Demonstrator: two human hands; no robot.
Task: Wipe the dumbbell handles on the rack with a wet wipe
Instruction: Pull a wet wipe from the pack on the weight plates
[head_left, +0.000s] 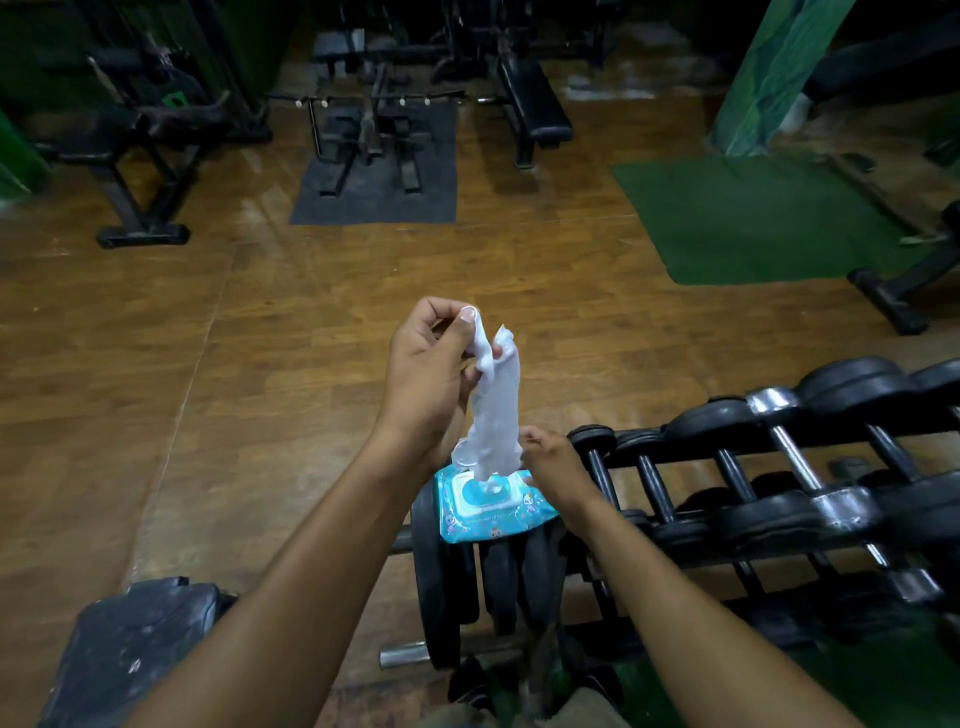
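My left hand (431, 374) pinches the top of a white wet wipe (493, 410), held stretched upward. The wipe's lower end still reaches into the opening of a blue wipe pack (493, 512). That pack lies on top of upright black weight plates (441, 571). My right hand (550, 462) rests on the right side of the pack, fingers curled by the wipe's lower edge. To the right stands a two-tier rack (769, 441) of black dumbbells with metal handles (795, 457).
Wooden floor stretches ahead, with a dark mat (374, 171) under a machine and a green mat (753, 218) to the right. Benches and machines line the back. A grey padded seat (135, 644) sits at lower left. A bench foot (888, 301) juts in at right.
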